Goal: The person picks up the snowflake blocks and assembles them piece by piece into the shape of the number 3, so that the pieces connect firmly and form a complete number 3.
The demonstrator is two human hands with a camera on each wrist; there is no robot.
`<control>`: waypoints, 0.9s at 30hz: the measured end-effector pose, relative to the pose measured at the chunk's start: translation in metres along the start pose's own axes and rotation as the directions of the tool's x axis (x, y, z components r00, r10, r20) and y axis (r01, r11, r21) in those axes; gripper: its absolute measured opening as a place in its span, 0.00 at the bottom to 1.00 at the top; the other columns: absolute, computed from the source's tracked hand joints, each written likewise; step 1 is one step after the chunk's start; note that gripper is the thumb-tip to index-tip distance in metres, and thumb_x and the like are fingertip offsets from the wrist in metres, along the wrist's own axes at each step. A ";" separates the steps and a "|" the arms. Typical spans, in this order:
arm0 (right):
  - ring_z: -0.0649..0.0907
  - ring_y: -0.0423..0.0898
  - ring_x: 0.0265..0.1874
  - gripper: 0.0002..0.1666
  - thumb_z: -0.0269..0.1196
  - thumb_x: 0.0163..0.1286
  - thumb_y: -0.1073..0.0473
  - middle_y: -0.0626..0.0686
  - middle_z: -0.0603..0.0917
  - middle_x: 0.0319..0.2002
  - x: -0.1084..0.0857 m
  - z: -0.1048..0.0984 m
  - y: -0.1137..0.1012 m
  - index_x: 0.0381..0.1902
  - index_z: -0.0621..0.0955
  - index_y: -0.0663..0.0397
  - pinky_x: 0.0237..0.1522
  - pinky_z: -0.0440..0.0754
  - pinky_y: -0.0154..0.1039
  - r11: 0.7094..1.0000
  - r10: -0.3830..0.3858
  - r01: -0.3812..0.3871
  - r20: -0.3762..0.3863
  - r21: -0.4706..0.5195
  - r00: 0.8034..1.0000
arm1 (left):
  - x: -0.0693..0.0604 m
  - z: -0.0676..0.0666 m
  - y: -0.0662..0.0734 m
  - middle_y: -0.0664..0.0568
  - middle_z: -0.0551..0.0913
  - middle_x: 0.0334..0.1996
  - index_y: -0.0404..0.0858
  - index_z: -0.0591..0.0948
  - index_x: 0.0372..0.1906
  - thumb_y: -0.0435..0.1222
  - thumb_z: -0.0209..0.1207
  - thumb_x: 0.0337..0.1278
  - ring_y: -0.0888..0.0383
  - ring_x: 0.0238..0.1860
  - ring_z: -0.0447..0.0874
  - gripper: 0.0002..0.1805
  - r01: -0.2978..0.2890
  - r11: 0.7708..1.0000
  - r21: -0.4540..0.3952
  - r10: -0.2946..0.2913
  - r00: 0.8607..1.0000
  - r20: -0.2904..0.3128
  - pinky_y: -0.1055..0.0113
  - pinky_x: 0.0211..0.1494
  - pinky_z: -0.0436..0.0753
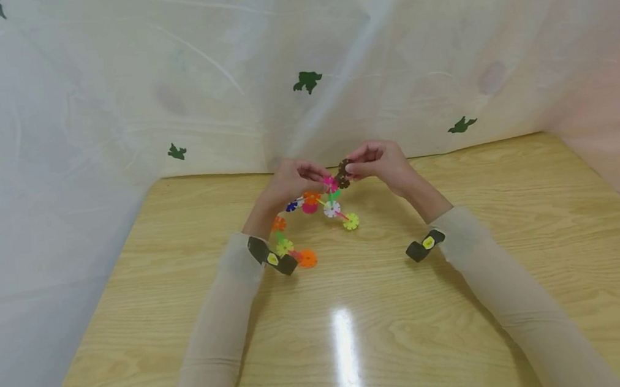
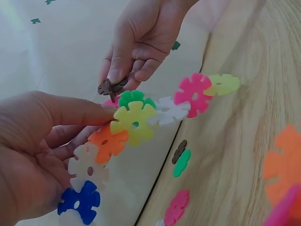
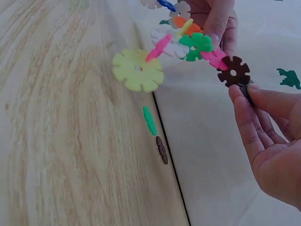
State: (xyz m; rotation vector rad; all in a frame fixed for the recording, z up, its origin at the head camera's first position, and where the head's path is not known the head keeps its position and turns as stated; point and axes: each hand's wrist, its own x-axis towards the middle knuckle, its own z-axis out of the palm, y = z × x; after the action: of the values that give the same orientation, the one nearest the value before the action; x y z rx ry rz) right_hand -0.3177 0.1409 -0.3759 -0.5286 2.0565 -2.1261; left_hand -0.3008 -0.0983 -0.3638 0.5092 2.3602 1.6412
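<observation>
A chain of slotted, flower-shaped plastic discs spans my two hands above the far part of the table. My left hand (image 1: 290, 182) pinches the chain near a yellow disc (image 2: 134, 123) and an orange disc (image 2: 107, 143). My right hand (image 1: 386, 165) pinches a dark brown disc (image 3: 245, 96) between thumb and fingers. That disc touches another brown disc (image 3: 233, 71), which meets a pink disc (image 3: 215, 59); whether the two brown ones are fully slotted I cannot tell. A side branch ends in a pale yellow disc (image 3: 138, 69). The chain trails under my left wrist to an orange disc (image 1: 308, 258).
A loose-looking green disc (image 3: 149, 120) and brown disc (image 3: 162, 150) lie near the table's far edge, with a pink disc (image 2: 177, 207) nearby. Behind the wooden table (image 1: 375, 310) hangs a pale curtain (image 1: 213, 103) with green leaf shapes.
</observation>
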 end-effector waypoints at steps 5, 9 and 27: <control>0.89 0.43 0.30 0.06 0.69 0.65 0.72 0.48 0.90 0.31 0.000 0.001 0.000 0.40 0.86 0.62 0.36 0.91 0.36 1.000 0.021 -0.021 -0.082 0.002 0.996 | 0.002 0.006 -0.001 0.45 0.88 0.36 0.32 0.87 0.45 0.26 0.68 0.56 0.55 0.35 0.86 0.11 0.012 0.999 -0.042 -0.014 0.999 -0.049 0.71 0.41 0.87; 0.90 0.44 0.30 0.09 0.69 0.65 0.71 0.49 0.91 0.31 0.001 0.002 0.001 0.44 0.85 0.67 0.36 0.91 0.37 0.999 0.039 -0.038 -0.132 0.010 0.991 | 0.005 0.013 -0.004 0.47 0.88 0.34 0.32 0.86 0.44 0.26 0.69 0.55 0.57 0.34 0.86 0.11 0.039 0.996 -0.084 -0.046 0.996 -0.082 0.72 0.38 0.86; 0.89 0.43 0.29 0.12 0.67 0.67 0.71 0.47 0.90 0.31 0.002 -0.001 -0.001 0.48 0.85 0.71 0.38 0.91 0.40 0.984 0.122 -0.127 -0.042 -0.128 0.992 | 0.001 0.021 0.002 0.38 0.88 0.43 0.30 0.81 0.47 0.33 0.66 0.64 0.46 0.42 0.90 0.12 0.160 0.984 -0.079 -0.151 0.982 0.115 0.49 0.57 0.88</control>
State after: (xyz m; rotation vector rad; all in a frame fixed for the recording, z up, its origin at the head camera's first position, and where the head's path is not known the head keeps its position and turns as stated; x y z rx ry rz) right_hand -0.3193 0.1410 -0.3751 -0.3704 2.1963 -1.9548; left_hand -0.2938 -0.0788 -0.3693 0.3769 2.1797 1.5965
